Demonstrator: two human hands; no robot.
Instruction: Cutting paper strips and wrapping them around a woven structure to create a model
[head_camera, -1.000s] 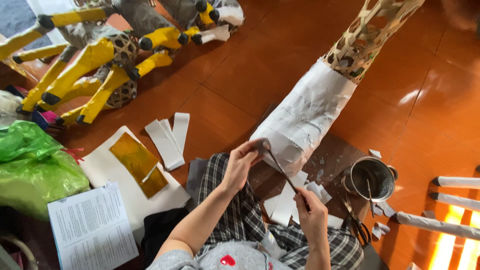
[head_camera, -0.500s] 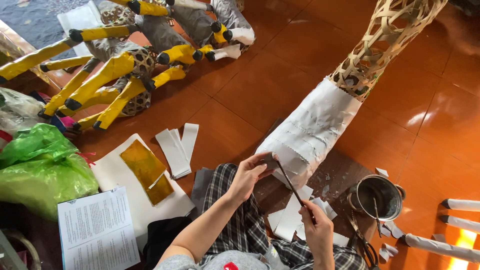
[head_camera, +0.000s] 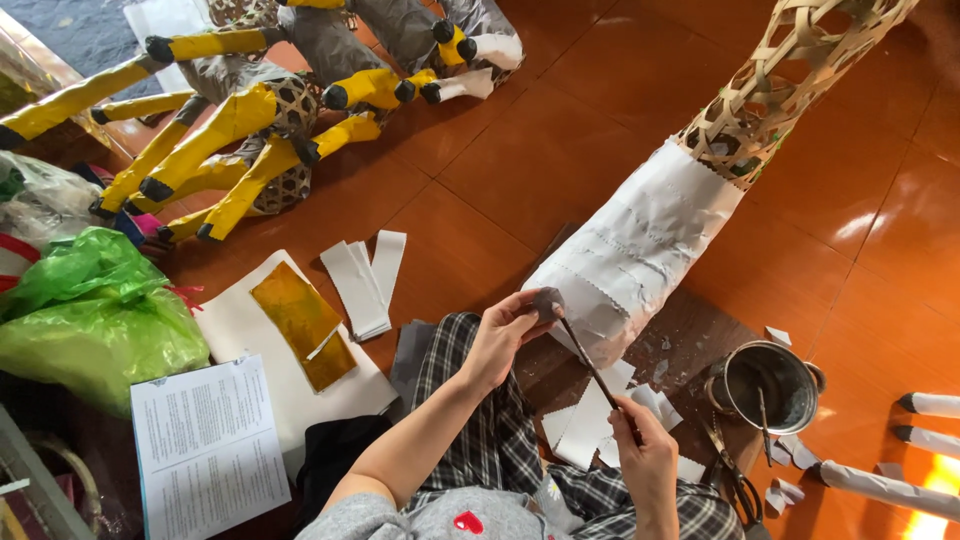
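Sitting on the tiled floor (head_camera: 520, 130), knees in checked trousers (head_camera: 470, 440), working at the near end of a long woven-cane form (head_camera: 790, 80) half covered in white paper (head_camera: 640, 250).

Left hand (head_camera: 505, 335) pinching a small grey piece (head_camera: 547, 300) against the paper's lower edge, at about 11 o'clock from the right hand. Right hand (head_camera: 650, 455) closing round the lower end of a thin brush (head_camera: 598, 375), its upper end touching the grey piece. Hands apart, joined only by the brush.

Judging the handling: paper skin thin, light, probably damp with paste and easy to tear or wrinkle, so pressing flat with fingertips rather than tugging. Cane frame beneath light but springy, stiff enough to take gentle pressure; best steadied on the covered part, not on the open lattice. Brush slim and rigid, best gripped low like a pencil.

Lying around: a metal pot (head_camera: 770, 385) at 3 o'clock of the right hand, scissors (head_camera: 735, 480) just below the pot, white strips (head_camera: 365, 280) at 10 o'clock, a green bag (head_camera: 90, 320) and a printed sheet (head_camera: 205, 450) at 9 o'clock, yellow papered figures (head_camera: 250, 130) well off at 11 o'clock.
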